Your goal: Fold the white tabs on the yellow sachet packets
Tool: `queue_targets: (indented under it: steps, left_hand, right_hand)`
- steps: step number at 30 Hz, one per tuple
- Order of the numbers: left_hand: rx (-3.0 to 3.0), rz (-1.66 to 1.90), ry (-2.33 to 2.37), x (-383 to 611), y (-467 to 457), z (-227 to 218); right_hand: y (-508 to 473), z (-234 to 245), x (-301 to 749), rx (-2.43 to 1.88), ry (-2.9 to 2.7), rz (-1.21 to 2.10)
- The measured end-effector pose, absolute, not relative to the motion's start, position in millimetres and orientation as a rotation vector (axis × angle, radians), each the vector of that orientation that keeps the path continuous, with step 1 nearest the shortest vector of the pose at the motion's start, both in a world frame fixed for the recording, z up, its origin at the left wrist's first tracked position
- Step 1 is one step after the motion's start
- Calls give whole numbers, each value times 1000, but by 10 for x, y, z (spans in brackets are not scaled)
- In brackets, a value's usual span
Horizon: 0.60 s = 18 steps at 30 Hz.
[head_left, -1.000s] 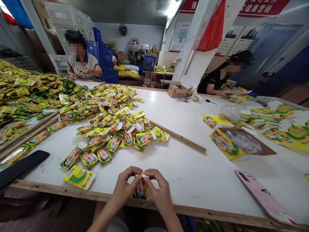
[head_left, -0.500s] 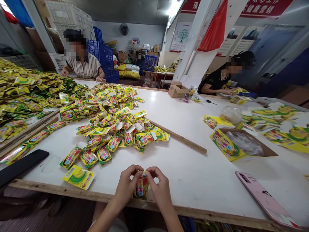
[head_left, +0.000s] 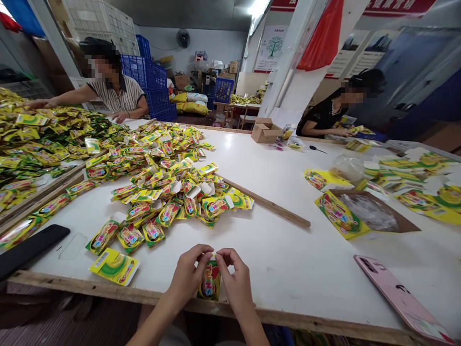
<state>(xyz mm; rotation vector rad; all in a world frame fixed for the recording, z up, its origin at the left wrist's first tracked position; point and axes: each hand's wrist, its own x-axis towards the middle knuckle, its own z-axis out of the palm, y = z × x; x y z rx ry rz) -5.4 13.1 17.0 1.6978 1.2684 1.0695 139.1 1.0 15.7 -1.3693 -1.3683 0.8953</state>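
Note:
A small yellow-green printed box (head_left: 209, 280) stands between my hands at the table's front edge, its colourful front towards me. My left hand (head_left: 190, 271) pinches its top left end with thumb and fingers. At the top right end, my right hand (head_left: 234, 276) has thumb and forefinger closed on the same box. The thumbs nearly meet over the top flap, which they partly hide. Left of my hands lies a flat-looking yellow box (head_left: 114, 267), and beyond it spreads a big heap of similar small boxes (head_left: 173, 185).
A wooden stick (head_left: 270, 204) lies across the white table (head_left: 266, 245). To the right are an open display box (head_left: 342, 216) holding clear plastic and a pink phone (head_left: 399, 293). A black phone-like object (head_left: 32, 252) lies left. Two co-workers (head_left: 115, 91) sit across the table.
My hands stay on the small box at nearly the same spot. The co-worker at the left has stretched an arm out over the pile on the left. The view has shifted slightly.

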Motion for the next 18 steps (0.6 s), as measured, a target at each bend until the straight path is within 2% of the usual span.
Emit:
queue_targets:
  steps: [18]
  left_hand:
    - [1502, 1089, 1072, -135, 0, 51]
  right_hand:
    - [-111, 83, 1387, -1238, -1359, 995]
